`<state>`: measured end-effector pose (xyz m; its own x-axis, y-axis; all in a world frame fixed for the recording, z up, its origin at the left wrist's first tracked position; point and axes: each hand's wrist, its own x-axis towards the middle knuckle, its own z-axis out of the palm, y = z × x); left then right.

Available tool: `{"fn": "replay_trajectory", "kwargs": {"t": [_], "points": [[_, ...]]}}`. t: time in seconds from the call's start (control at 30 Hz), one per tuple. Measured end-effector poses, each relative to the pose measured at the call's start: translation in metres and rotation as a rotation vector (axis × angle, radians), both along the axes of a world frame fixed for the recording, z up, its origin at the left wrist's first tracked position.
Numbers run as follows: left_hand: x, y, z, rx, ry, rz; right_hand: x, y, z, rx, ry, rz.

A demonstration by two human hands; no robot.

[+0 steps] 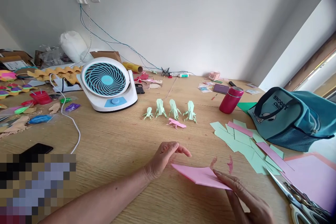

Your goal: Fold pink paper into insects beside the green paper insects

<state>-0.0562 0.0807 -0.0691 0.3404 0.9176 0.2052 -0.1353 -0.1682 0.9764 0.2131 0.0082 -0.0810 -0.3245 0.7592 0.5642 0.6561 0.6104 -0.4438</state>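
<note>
Folded pink paper sheet point(201, 175) lies crosswise between the hands; left hand point(164, 159) curled open beside its left corner; right hand point(246, 199) pressing flat, fingers together, on its right end

Single head-worn view, forward and down, close over the desk point(118, 140).

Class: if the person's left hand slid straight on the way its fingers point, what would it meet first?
The left hand points right, so likely the pink sheet just beyond its fingertips; if it clears that, the small pink scraps. Height is unclear.
</note>
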Motion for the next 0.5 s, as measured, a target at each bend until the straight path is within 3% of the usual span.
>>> {"fn": "replay_trajectory", "kwargs": {"t": [0.13,0.23,0.5], "points": [[0.001,-0.004,0.002,-0.051,-0.004,0.020,-0.001,0.001,-0.002,-0.336,0.255,-0.198],[0.002,-0.007,0.008,0.007,0.016,-0.058,-0.003,0.001,0.000,-0.488,0.445,-0.230],[0.011,-0.014,-0.001,0.008,0.098,-0.144,-0.002,-0.002,-0.003,-0.570,0.528,-0.113]]}}
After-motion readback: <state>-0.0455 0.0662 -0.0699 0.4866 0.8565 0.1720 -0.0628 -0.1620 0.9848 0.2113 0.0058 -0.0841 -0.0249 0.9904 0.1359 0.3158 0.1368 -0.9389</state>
